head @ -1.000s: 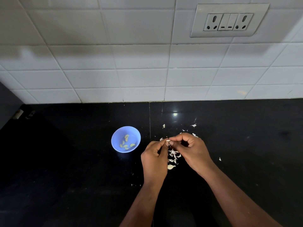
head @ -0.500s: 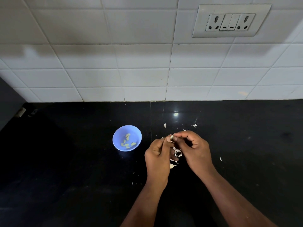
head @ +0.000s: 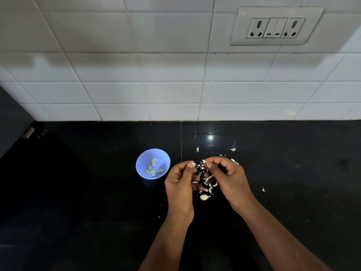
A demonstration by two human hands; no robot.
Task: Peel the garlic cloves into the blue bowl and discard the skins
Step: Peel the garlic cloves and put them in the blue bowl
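Observation:
A small blue bowl [head: 153,163] sits on the black counter with several peeled cloves [head: 152,168] in it. Just right of the bowl, my left hand [head: 180,182] pinches a garlic clove [head: 193,164] at its fingertips. My right hand [head: 227,178] is a short way to the right, and its thumb and forefinger pinch a bit of white skin [head: 204,161]. Between and under the hands lies a pile of torn skins [head: 207,180]. One unpeeled clove [head: 204,197] lies on the counter below that pile.
Stray skin flakes [head: 232,149] are scattered behind and right of the hands. The black counter [head: 78,192] runs back to a white tiled wall [head: 156,75] with a socket panel [head: 276,26]. A dark cabinet side [head: 11,118] stands at far left.
The hands, joined on the clove before, have pulled slightly apart. The left keeps the clove and the right comes away with a piece of skin. More of the skin pile now shows.

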